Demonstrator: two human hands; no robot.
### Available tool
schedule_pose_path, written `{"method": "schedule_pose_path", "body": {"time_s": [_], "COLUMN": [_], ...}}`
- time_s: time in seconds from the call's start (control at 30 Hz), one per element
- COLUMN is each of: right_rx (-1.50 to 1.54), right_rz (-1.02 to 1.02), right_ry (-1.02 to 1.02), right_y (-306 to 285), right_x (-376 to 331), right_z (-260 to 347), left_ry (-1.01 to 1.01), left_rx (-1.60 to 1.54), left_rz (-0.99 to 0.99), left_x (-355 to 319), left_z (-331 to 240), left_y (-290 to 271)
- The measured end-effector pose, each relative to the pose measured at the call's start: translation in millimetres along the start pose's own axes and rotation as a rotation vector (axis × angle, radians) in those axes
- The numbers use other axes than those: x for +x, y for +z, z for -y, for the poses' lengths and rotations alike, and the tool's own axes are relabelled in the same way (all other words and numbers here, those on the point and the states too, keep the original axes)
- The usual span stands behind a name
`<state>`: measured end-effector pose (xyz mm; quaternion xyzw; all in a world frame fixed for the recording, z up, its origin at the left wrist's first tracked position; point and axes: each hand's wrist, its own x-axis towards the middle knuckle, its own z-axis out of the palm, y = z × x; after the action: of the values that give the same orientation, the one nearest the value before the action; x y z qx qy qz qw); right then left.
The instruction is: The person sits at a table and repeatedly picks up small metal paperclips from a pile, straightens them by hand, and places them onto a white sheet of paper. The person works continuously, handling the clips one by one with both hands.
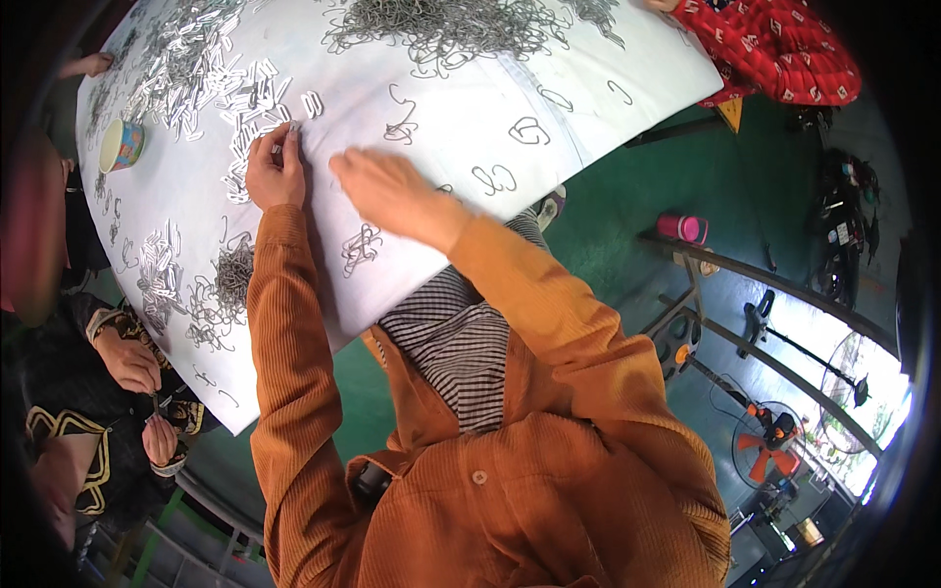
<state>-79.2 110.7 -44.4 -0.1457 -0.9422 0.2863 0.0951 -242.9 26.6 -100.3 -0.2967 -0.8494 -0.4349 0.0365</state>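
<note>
My left hand [276,169] rests at the edge of a spread of small white strips [257,93], its thumb and fingertips pinched together over something too small to make out. To its right, my right hand [384,188] is over the white table, smeared by motion, so its fingers do not show clearly. Bent dark wire hooks lie about it: a small cluster [362,249] toward me, a few loose ones [400,127] farther off, and single hooks [493,179] near the table's right edge. A denser clump of wire pieces [235,272] sits beside my left forearm.
A large heap of wire hooks [441,29] covers the far part of the table [451,108]. A paper cup [122,145] stands at the left. Another person's hands [132,363] work at lower left; a red sleeve [774,49] is at far right. A pink container [681,228] sits beyond the right edge.
</note>
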Motion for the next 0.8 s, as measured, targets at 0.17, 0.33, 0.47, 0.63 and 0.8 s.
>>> {"method": "schedule_pose_path", "body": {"time_s": [0.17, 0.33, 0.47, 0.63, 0.8], "right_rx": [0.473, 0.981, 1.778, 2.052, 2.068], "right_rz": [0.01, 0.084, -0.008, -0.087, -0.034], "right_ry": [-0.013, 0.115, -0.796, -1.16, -0.926], "right_y": [-26, -143, -192, -236, -245], "right_x": [-80, -137, -178, -179, -192], "right_z": [13, 21, 38, 73, 85], "left_ry": [0.017, -0.019, 0.025, -0.002, 0.006], "left_rx": [0.051, 0.093, 0.092, 0.143, 0.161], "left_rz": [0.003, 0.029, -0.003, 0.032, 0.012], "left_x": [1, -1, -2, -1, -1], "left_z": [-3, 0, 8, 1, 3], "left_y": [2, -6, -5, 0, 0]}}
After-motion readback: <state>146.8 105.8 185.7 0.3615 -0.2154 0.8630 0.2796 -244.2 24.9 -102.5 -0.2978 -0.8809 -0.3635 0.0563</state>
